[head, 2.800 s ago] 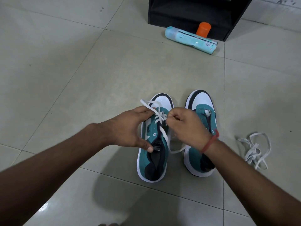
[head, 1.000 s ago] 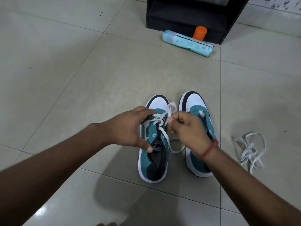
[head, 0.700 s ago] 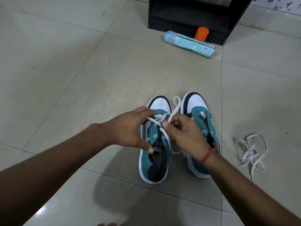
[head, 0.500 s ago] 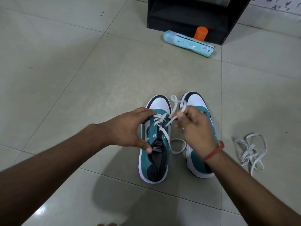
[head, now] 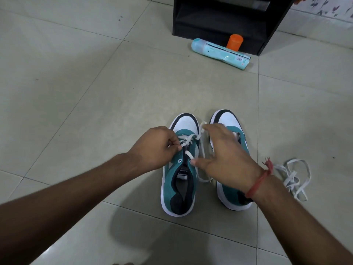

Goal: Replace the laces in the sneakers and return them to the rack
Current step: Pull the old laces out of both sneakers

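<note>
- Head view: I'm mid-lacing the left sneaker (head: 179,169); my left hand (head: 154,148) pinches the lace (head: 188,139) at the lower eyelets.
- My right hand (head: 222,157) is spread, fingertips on a lace end, thumb beside an upper eyelet.
- Next, I judge: thread that eyelet.
- Rack (head: 225,22), far beyond my fingers: inside looks dark, contents unclear.
</note>
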